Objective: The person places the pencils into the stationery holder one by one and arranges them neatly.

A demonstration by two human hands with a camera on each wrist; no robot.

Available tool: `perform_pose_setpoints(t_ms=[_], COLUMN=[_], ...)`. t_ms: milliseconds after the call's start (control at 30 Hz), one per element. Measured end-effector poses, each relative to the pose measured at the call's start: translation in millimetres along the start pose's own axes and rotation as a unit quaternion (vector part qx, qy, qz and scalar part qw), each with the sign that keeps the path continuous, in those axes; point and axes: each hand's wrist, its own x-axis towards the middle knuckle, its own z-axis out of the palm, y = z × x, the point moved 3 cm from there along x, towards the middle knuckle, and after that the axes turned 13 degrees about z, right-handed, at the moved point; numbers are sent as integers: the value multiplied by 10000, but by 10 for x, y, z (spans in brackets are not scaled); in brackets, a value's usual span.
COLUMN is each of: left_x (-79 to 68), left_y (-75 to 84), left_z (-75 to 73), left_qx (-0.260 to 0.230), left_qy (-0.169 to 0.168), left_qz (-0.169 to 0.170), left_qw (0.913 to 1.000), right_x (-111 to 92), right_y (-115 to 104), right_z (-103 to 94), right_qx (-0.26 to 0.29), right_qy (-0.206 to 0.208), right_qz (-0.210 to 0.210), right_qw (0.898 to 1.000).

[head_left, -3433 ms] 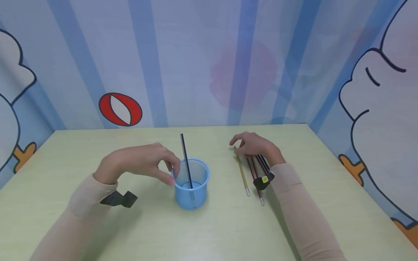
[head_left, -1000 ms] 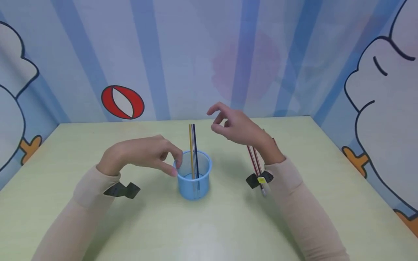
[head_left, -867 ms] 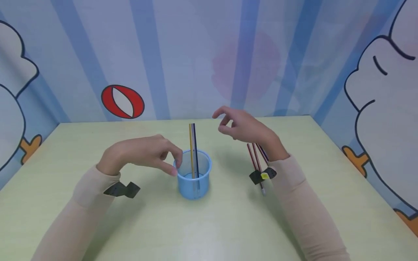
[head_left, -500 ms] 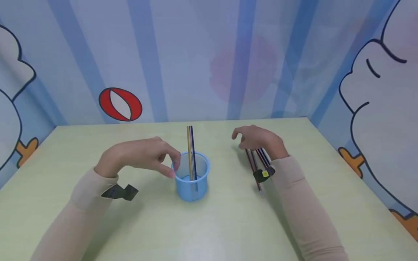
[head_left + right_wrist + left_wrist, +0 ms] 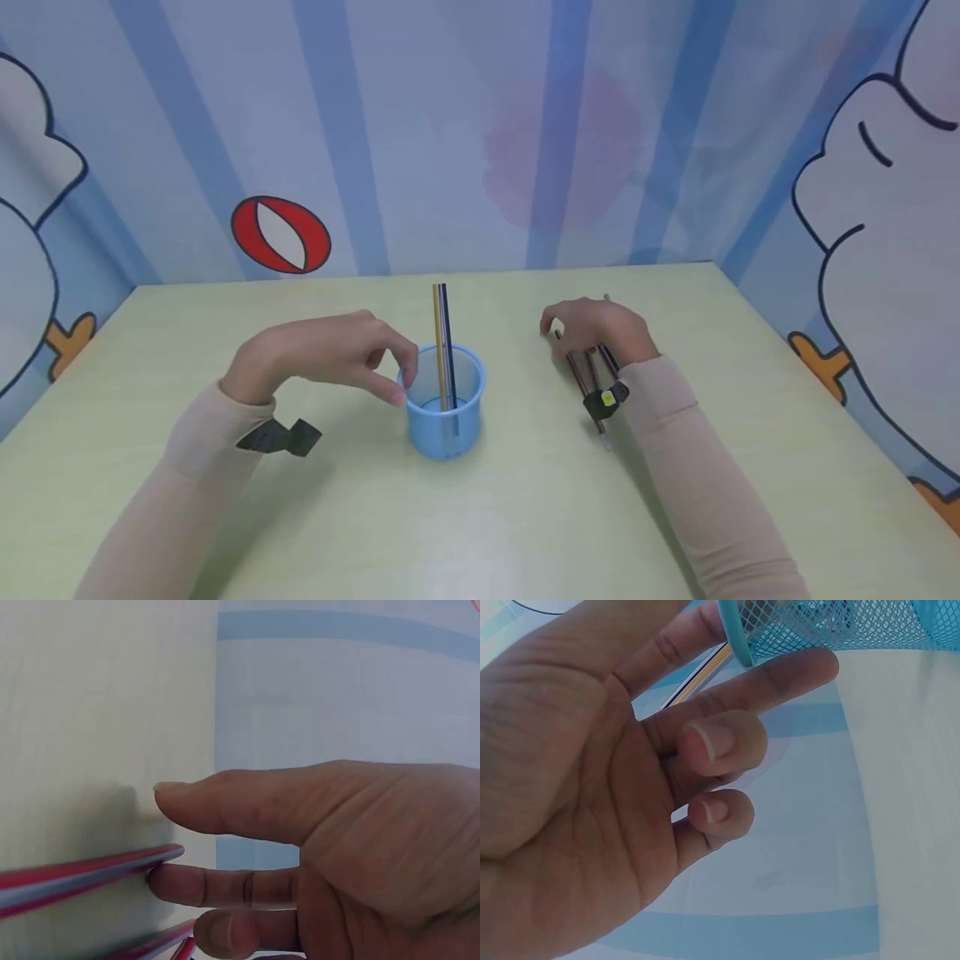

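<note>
My left hand [image 5: 337, 354] holds the rim of a light blue mesh pencil cup [image 5: 444, 437], one finger inside and the thumb outside. A yellow pencil [image 5: 437, 312] and a dark striped pencil [image 5: 447, 333] stand in the cup, leaning slightly left. To the right, my right hand [image 5: 596, 323] is low over several pencils lying on the table. In the right wrist view, a fingertip meets the end of a red-and-grey striped pencil [image 5: 90, 874], while the thumb is spread apart above it. The hand and wrist strap hide parts of the other pencils [image 5: 608, 360].
The pale table [image 5: 480, 525] runs back to a blue striped backdrop [image 5: 450, 167] with a printed red-and-white ball. Printed white cartoon figures cover the side panels. Each wrist carries a black camera strap [image 5: 603, 402].
A yellow pencil from the table now stands in the cup beside the dark one. My right hand has moved from near the cup back right and down to the lying pencils. The left hand keeps its hold.
</note>
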Motion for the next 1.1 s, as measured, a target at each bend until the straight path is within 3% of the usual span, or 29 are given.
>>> perform_pose_setpoints(t_ms=[267,533,700,900,1100], left_x=[9,142,211,255,225], left_y=[40,43,48,65,87], left_z=[3,17,30,14,2], left_qx=[-89,-60,-115,-116,-136], left_qy=[25,-73,-158,-185,-216], left_qz=[55,206,144,56,12], left_qw=[9999,9997,9997,9997,9997], right_x=[72,128,34,-276,-591], right_y=[-68,-50,-69,-69,-56], right_z=[61,131,57,-247,-502], right_qx=[-62,88,463,1582,2691], right_qy=[190,237,504,1292,2272], right_qz=[-333,-482,-1065,-2024,-2449], right_qw=[9992,9985,9920,9578,9033])
